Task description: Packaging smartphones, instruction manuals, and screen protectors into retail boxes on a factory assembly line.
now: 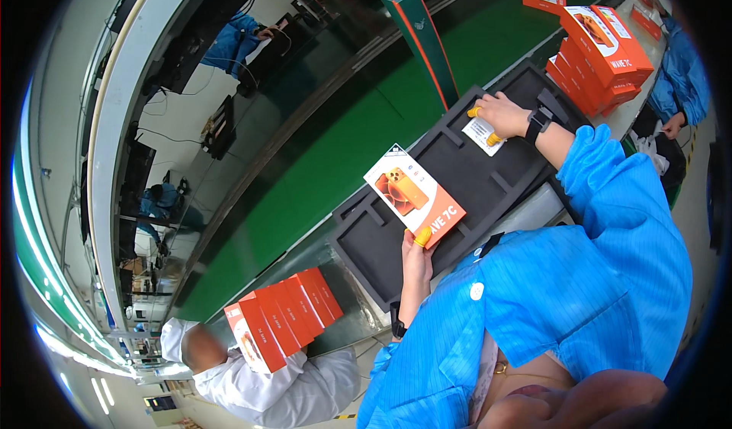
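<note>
My left hand [416,260], with a yellow finger cot, is closed on the lower end of an orange and white phone box [412,192]. The box is tilted over a black compartmented tray [374,250], its printed phone picture facing up. Toward the tray's far right end, my right hand [503,118] grips a flat white rectangular piece with a printed label [482,135]. Two yellow finger cots show at its edges. Whether that piece touches the tray floor, I cannot tell.
A stack of orange boxes [591,67] stands beyond the tray's right end, and a row of orange boxes [286,314] sits left. A person in white [267,387] is beside that row; someone in blue [679,86] works far right. A green post [423,48] rises behind the tray, by a green belt [320,131].
</note>
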Motion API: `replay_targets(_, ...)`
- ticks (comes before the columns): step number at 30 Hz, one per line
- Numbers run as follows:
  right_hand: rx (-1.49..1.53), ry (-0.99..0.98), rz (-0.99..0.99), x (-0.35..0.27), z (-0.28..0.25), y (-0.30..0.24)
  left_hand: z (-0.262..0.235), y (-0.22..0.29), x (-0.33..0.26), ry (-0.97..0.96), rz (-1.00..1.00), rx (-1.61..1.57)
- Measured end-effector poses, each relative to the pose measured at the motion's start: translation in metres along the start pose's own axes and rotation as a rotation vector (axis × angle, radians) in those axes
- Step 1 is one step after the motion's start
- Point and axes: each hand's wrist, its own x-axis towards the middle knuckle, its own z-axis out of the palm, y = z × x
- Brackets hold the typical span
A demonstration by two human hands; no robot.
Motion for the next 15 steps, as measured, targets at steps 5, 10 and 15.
replay_targets(5, -0.051, -0.055, -0.021, 0.014, -0.002, 0.004, 0.0, -0.001, 0.002, -0.033, -0.033, -0.04)
replay_targets(10, 0.426, 0.157, 0.165, -0.003, -0.05, -0.025, -0.002, -0.003, 0.003, -0.071, -0.042, -0.081)
replay_targets(15, 0.902, 0.222, -0.259, 0.01, -0.048, -0.145, -0.012, -0.006, 0.004, -0.108, -0.007, -0.095)
